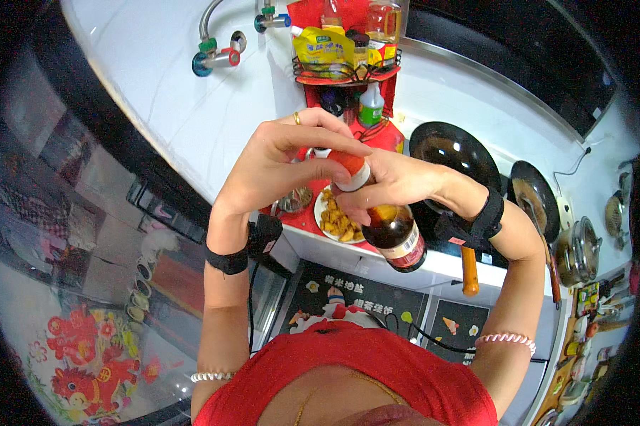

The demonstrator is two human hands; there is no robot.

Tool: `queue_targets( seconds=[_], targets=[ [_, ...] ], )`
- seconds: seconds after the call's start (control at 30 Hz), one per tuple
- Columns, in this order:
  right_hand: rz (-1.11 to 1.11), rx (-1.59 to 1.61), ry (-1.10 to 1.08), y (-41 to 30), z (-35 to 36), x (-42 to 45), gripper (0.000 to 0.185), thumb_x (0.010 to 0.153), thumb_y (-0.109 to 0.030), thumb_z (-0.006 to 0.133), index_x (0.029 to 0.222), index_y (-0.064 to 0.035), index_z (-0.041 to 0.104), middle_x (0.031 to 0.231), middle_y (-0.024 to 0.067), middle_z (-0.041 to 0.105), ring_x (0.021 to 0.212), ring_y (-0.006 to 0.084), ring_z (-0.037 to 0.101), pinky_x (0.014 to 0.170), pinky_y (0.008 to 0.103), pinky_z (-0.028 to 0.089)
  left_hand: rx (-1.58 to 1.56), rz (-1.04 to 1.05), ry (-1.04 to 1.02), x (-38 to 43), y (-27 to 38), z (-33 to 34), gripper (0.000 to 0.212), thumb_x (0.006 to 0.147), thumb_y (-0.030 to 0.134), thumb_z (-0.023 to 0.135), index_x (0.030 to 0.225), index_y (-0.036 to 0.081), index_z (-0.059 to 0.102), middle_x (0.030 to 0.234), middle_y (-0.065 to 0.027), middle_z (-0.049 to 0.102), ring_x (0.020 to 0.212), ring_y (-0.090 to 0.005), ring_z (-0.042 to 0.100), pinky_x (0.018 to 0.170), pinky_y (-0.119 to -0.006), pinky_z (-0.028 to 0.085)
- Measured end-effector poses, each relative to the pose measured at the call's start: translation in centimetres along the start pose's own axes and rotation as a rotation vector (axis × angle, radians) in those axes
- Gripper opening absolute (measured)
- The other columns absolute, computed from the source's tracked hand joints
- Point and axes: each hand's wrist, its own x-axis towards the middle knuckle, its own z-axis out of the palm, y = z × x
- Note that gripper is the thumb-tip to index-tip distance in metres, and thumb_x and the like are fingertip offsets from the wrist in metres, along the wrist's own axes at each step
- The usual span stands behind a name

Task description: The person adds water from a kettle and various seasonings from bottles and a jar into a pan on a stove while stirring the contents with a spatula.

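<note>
A dark glass sauce bottle (394, 234) with a red cap (347, 161) is tilted in front of me, its base pointing down to the right. My right hand (386, 178) is wrapped around its neck. The fingers and thumb of my left hand (293, 160) are closed on the red cap. Below the hands, a white plate (324, 230) of browned food pieces (337, 219) sits on the red-covered counter, partly hidden by the bottle and my right hand. A glass jar (297, 199) stands left of the plate, partly covered by my left hand.
A black wok (450, 152) with a wooden handle (469, 270) and a second pan (533, 199) are to the right, then a lidded pot (578, 253). Ahead, a wire rack (346, 72) holds bottles and a yellow pouch (322, 50). Water valves (216, 58) project from the wall.
</note>
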Motion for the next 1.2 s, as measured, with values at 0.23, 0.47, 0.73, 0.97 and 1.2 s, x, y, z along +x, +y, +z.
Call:
queue_targets(
  seconds=[0.23, 0.47, 0.73, 0.97, 1.2],
  targets=[
    [0.051, -0.023, -0.017, 1.2, -3.6, 2.2, 0.024, 0.085, -0.02, 0.052, 0.069, -0.0027, 0.054, 0.06, 0.002, 0.058, 0.061, 0.0117, 0.056, 0.062, 0.027, 0.045, -0.013, -0.054, 0.024, 2.5, -3.6, -1.9, 0.041, 0.051, 0.004, 0.079, 0.09, 0.003, 0.069, 0.084, -0.0023, 0.058, 0.079, -0.014, 0.049, 0.072, -0.026, 0.039],
    [0.007, -0.014, 0.022, 2.0, -5.0, 4.0, 0.022, 0.084, -0.018, 0.052, 0.068, -0.0041, 0.054, 0.059, 0.0009, 0.056, 0.068, 0.0116, 0.056, 0.075, 0.0278, 0.045, 0.037, -0.061, 0.029, 3.1, -5.4, -3.6, 0.039, 0.053, 0.007, 0.079, 0.09, 0.006, 0.069, 0.083, -0.001, 0.059, 0.079, -0.0129, 0.048, 0.07, -0.024, 0.037],
    [-0.091, 0.105, -0.082, 2.8, -5.4, 4.7, 0.019, 0.085, -0.018, 0.052, 0.072, -0.0041, 0.053, 0.061, 0.0013, 0.056, 0.065, 0.0111, 0.055, 0.072, 0.0281, 0.045, -0.165, 0.26, -0.145, 3.6, -8.1, -4.7, 0.022, 0.063, 0.014, 0.074, 0.084, 0.009, 0.072, 0.095, -0.0048, 0.064, 0.094, -0.0204, 0.051, 0.083, -0.032, 0.039],
    [-0.015, 0.071, -0.086, 1.1, -5.9, 4.6, 0.025, 0.089, -0.027, 0.052, 0.08, -0.0033, 0.055, 0.071, 0.0045, 0.06, 0.065, 0.0137, 0.058, 0.066, 0.0277, 0.047, -0.204, 0.267, -0.236, 3.8, -7.3, -6.3, 0.041, 0.065, -0.004, 0.066, 0.105, 0.004, 0.064, 0.118, -0.0091, 0.055, 0.111, -0.021, 0.046, 0.094, -0.032, 0.036],
    [-0.228, -0.917, 0.869, -8.7, -15.3, 1.7, 0.024, 0.087, -0.027, 0.053, 0.089, -0.0033, 0.055, 0.081, 0.0061, 0.057, 0.073, 0.0145, 0.056, 0.067, 0.0278, 0.047, -0.082, 0.083, 0.178, 1.1, -7.5, -6.0, 0.03, 0.074, 0.005, 0.064, 0.103, -0.001, 0.06, 0.118, -0.0174, 0.053, 0.114, -0.0261, 0.046, 0.098, -0.038, 0.033]
  ],
)
